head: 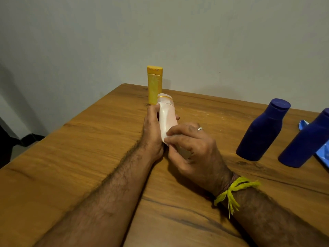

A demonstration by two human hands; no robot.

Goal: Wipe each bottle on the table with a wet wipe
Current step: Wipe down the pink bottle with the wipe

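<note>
My left hand (152, 129) grips a white bottle (166, 116) with a gold ring under its cap, tilted over the middle of the wooden table (71, 157). My right hand (192, 145) pinches a white wet wipe (168, 139) against the bottle's lower end, fingers curled round it. Just behind the white bottle a yellow bottle (154, 84) stands upright. To the right stand two dark blue bottles, one nearer the middle (263, 131) and one at the frame's edge (308, 139).
A blue wipe packet (323, 154) lies behind and beside the rightmost blue bottle, partly hidden. The table's back edge meets a pale wall (178, 41); its left edge drops to a dark floor area (26, 139).
</note>
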